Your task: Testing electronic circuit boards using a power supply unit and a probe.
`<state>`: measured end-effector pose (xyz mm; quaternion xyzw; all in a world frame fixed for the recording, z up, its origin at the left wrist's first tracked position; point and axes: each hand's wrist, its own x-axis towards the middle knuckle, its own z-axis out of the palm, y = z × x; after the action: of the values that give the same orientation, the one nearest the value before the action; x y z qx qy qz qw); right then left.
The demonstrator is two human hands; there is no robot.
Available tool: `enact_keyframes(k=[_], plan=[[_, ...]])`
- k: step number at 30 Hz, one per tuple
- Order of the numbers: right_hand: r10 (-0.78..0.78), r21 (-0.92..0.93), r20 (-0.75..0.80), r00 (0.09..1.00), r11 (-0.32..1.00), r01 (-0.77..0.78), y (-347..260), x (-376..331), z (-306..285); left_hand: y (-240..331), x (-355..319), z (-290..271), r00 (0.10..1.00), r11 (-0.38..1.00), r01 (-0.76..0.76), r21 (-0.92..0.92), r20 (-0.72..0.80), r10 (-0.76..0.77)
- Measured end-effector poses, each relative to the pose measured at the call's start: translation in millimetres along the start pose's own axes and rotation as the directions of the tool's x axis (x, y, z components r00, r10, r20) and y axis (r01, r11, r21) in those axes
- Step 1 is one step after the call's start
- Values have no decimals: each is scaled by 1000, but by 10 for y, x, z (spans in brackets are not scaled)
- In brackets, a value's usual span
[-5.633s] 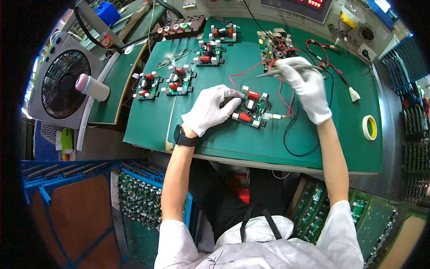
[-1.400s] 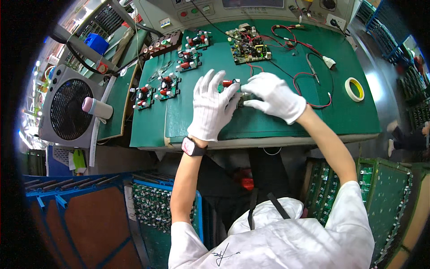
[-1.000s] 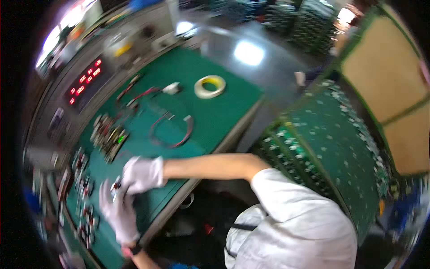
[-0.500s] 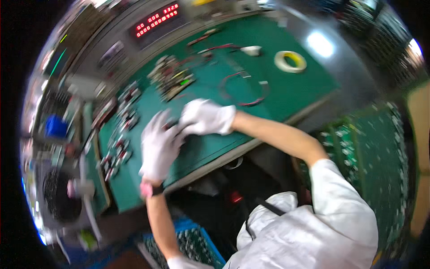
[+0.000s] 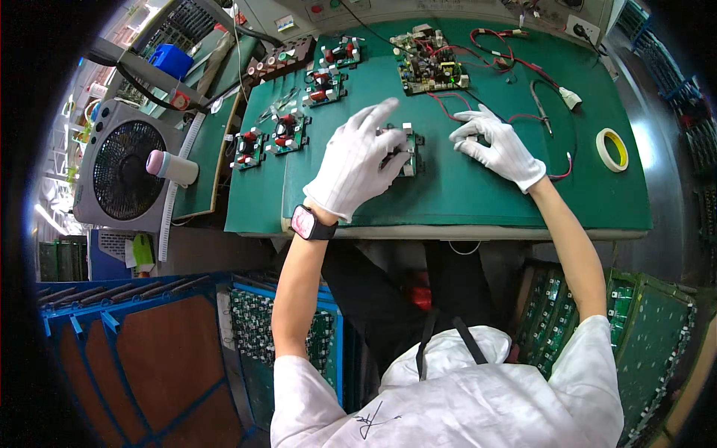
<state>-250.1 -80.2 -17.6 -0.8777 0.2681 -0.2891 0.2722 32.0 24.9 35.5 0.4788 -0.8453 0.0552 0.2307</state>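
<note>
My left hand (image 5: 358,160), in a white glove, is at a small green circuit board (image 5: 408,153) on the green mat. Its thumb and bent fingers close on the board's left side and hide part of it, while one finger points up and away. To the right, my right hand (image 5: 499,148), gloved too, hovers over the mat with its fingers bent and apart; I see nothing between them. Red wires (image 5: 446,107) run from a larger circuit board (image 5: 429,63) toward its fingertips. A pen-like probe (image 5: 541,110) on a cable lies beyond that hand.
Several small boards with red parts (image 5: 287,133) stand at the mat's left. A roll of tape (image 5: 612,150) and a white connector (image 5: 570,98) lie at the right. A fan (image 5: 127,168) and a pink-capped bottle (image 5: 173,167) are far left. Board racks (image 5: 657,328) flank my legs.
My hands, together before, are now apart: the right has moved right, the left stays by the small board. The view has turned and is sharper.
</note>
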Motion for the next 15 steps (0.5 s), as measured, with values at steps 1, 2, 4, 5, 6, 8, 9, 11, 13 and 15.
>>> enact_keyframes(k=[1, 2, 4, 5, 6, 8, 9, 11, 13, 15], plan=[[-44, -56, 7, 999, 997, 44, 15, -32, -33, 76, 22, -46, 998, 998, 44, -36, -43, -45], [-35, -56, 9, 999, 998, 36, 15, -64, -15, 135, 24, -60, 992, 994, 86, -74, -83, -92], [-81, -98, -148, 986, 993, 67, -8, -101, 41, 140, -90, -33, 991, 994, 82, -77, -96, -90], [-79, -95, -151, 985, 993, 65, 7, -107, 36, 167, -163, -31, 971, 981, 160, -111, -163, -177], [-92, -87, -170, 981, 993, 78, 27, -108, 24, 180, -232, -7, 938, 961, 234, -150, -226, -264], [-102, -74, -189, 977, 993, 90, 33, -112, 43, 241, -336, 65, 912, 945, 298, -132, -254, -323], [-92, -56, -186, 978, 995, 83, 34, -114, 53, 325, -372, 137, 879, 906, 409, -112, -220, -424], [-84, -33, -175, 981, 996, 80, 30, -121, 66, 502, -323, 219, 828, 840, 542, 4, -176, -533], [-191, -149, -225, 955, 976, 160, 40, -113, 76, 611, -212, 359, 781, 781, 612, 124, -250, -572], [-209, -174, -203, 957, 969, 174, 54, -131, 60, 628, -134, 587, 717, 723, 677, 138, -341, -608]])
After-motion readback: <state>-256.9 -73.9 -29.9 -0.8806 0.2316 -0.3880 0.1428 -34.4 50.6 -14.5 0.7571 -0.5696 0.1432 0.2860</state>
